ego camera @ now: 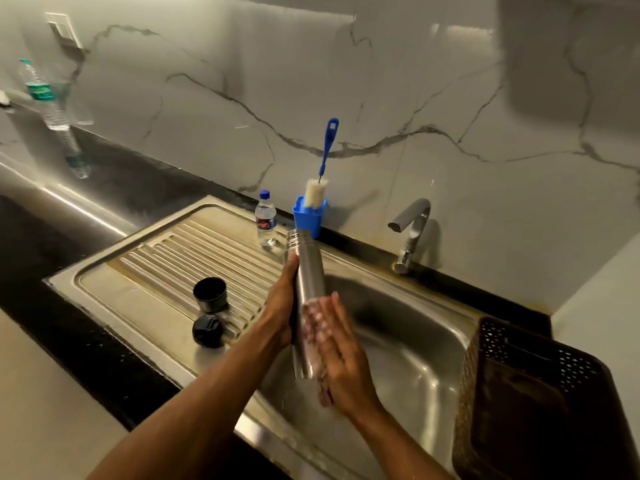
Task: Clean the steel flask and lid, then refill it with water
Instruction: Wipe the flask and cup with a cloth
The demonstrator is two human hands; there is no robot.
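Apparently soapy right hand (341, 355) rubs left hand (282, 303)-held steel flask (308, 271).

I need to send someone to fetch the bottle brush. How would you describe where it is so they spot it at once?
Start at the steel sink and look along the marble wall behind it, left of the tap. There a blue cup stands beside a small water bottle. The bottle brush stands in that cup, the only thing with a long blue handle and white bristles.
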